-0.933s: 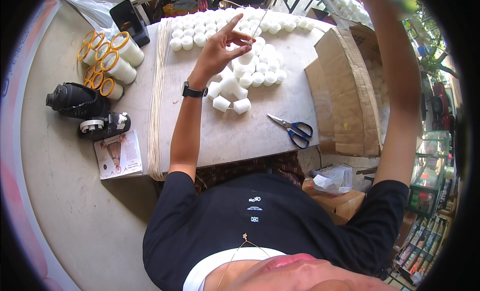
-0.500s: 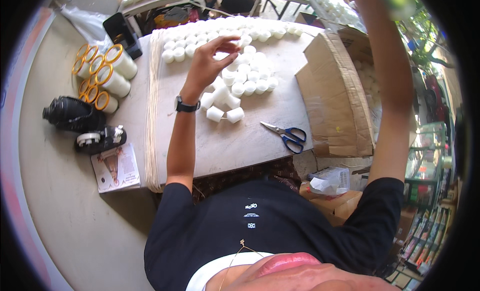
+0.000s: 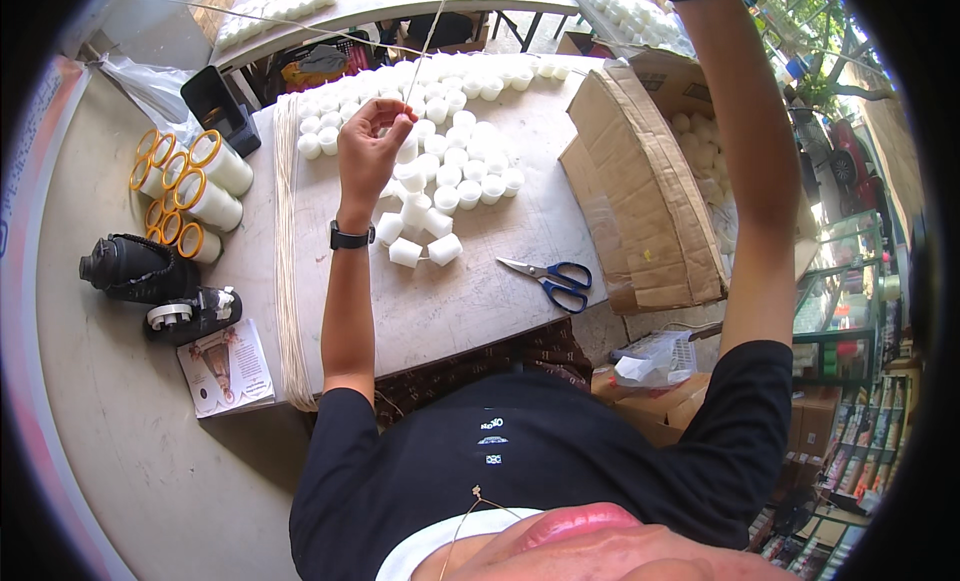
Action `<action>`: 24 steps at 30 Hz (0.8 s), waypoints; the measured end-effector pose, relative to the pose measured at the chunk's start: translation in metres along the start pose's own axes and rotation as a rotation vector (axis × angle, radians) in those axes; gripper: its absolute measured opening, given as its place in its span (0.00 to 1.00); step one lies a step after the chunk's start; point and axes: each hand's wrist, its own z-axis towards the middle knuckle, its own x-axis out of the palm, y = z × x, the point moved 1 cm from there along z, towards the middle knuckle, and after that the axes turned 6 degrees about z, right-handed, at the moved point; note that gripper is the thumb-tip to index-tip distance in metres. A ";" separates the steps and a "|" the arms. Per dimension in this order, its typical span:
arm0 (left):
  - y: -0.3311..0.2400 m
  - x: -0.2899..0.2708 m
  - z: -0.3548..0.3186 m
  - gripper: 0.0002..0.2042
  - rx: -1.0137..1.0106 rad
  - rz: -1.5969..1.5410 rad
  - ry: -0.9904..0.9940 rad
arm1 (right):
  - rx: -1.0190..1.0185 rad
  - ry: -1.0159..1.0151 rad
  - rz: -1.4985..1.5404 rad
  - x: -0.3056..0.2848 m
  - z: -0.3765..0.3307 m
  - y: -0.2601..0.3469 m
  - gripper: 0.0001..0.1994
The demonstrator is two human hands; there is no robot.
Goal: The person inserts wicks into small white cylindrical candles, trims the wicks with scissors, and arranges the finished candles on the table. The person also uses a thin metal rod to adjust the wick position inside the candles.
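My left hand (image 3: 370, 151), with a dark watch on its wrist, is raised over the table, thumb and fingertips pinched on a thin pale cord (image 3: 430, 43). From there the cord runs taut up past the top of the picture. Below the hand, small white cup-shaped pieces (image 3: 468, 193) stand in rows; several more (image 3: 405, 252) lie on their sides, with thin cord showing between the nearest two. My right forearm (image 3: 750, 151) reaches up and away at the right. The right hand is almost wholly cut off by the top edge, so its fingers are hidden.
Blue-handled scissors (image 3: 560, 284) lie near the table's front right. A cardboard box (image 3: 640, 191) holding white pieces stands at the right. A bundle of pale cords (image 3: 288, 251) crosses the table's left side. Farther left are yellow-rimmed rolls (image 3: 222, 171), a phone (image 3: 215, 106) and a black bottle (image 3: 130, 269).
My left hand has gone from loosely open fingers to a pinch on the cord, which now stretches upward. My right arm has shifted slightly left. The whole view has tilted a little.
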 end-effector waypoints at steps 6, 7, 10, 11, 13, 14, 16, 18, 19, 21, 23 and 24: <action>-0.001 0.002 -0.002 0.05 0.102 0.212 -0.137 | -0.015 0.054 0.036 0.007 -0.007 -0.001 0.13; -0.002 0.002 -0.002 0.05 0.098 0.255 -0.156 | -0.017 0.048 0.039 0.008 -0.009 -0.002 0.13; -0.005 0.004 -0.005 0.05 0.094 0.358 -0.205 | -0.044 0.131 0.044 0.007 -0.013 -0.001 0.12; -0.004 0.005 -0.005 0.05 0.099 0.377 -0.212 | -0.061 0.154 0.039 0.008 -0.016 0.000 0.12; -0.003 0.007 -0.004 0.05 0.098 0.366 -0.213 | -0.093 0.200 0.027 0.014 -0.023 0.005 0.12; -0.002 0.007 -0.004 0.05 0.092 0.337 -0.208 | -0.098 0.187 0.015 0.015 -0.024 0.006 0.12; 0.000 0.007 -0.003 0.05 0.085 0.295 -0.202 | -0.108 0.158 -0.011 0.015 -0.026 0.006 0.12; 0.003 0.006 -0.003 0.05 0.084 0.268 -0.205 | -0.112 0.141 -0.002 0.013 -0.028 0.003 0.12; 0.005 0.006 -0.002 0.05 0.083 0.252 -0.202 | -0.115 0.133 0.002 0.012 -0.029 0.001 0.12; 0.009 0.005 -0.001 0.05 0.082 0.218 -0.197 | -0.083 0.076 0.027 0.005 -0.030 -0.005 0.12; 0.013 0.003 0.001 0.06 0.071 0.227 -0.198 | -0.056 0.046 0.069 -0.003 -0.032 -0.007 0.12; 0.015 0.001 0.002 0.06 0.065 0.231 -0.199 | -0.044 0.045 0.100 -0.007 -0.034 -0.006 0.13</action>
